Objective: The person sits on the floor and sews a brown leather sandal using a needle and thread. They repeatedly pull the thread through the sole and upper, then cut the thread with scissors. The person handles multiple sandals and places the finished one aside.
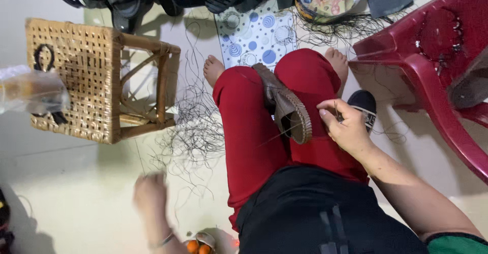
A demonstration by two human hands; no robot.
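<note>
Resting on the red knees, the brown sandal [286, 106] sits just beside the right hand [345, 127], fingers pinched on thread; left hand [150, 195] too blurred to tell.

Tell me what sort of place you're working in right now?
Probably a home floor used as a small shoe-repair spot. A brown shoe is clamped between the knees, loose black thread litters the floor, and a wicker stool and red plastic chair stand close by.
</note>
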